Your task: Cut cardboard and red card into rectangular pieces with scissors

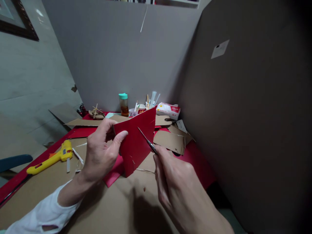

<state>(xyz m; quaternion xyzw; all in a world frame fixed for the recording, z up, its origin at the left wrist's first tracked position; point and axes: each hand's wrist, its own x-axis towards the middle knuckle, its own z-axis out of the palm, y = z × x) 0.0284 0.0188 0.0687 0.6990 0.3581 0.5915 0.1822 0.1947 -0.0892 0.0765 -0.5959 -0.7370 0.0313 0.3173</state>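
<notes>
Over a big brown sheet of cardboard (107,211) on the red table (200,165), a flat red board (140,143) is held up in the air by the left hand (101,152). One side of the board is pinched by that hand, with the thumb pressed on the front and the fingers tucked behind. The board is tilted a little. By the right hand (175,172), a thin pointed tool (149,142) is held like a pencil, with the fingers curled close around it. Its tip is pointed at the middle of the red board, but whether the board is touched cannot be told. Under the board, another red piece (114,174) is partly hidden. To the left of the hands, a yellow glue gun (52,161) is laid down. At the back, a bottle with a blue-green lid (123,105) is placed near some small cups (141,109) and thin sticks (152,99). Next to these, a white and red soft pack (168,111) is set. Nearer, at the right, bits of cardboard (170,141) are heaped.
</notes>
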